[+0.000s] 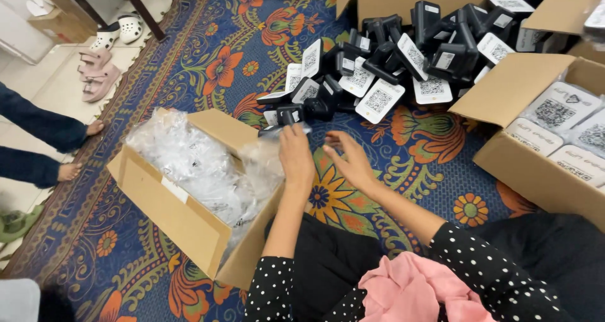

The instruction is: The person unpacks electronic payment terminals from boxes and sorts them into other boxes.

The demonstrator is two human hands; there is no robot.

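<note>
I am seeing my left hand [295, 153] pinching a small black device [288, 115] in a clear plastic bag, its grip clamped on the bag's top, just beside the flap of the open cardboard box [170, 215] stuffed with clear bags. My right hand [350, 161] is lying open, fingers apart, touching nothing, over the flowered rug [214, 57]. The pile of black devices [403, 57] is sitting just beyond both hands, and bare rug is showing between the boxes.
</note>
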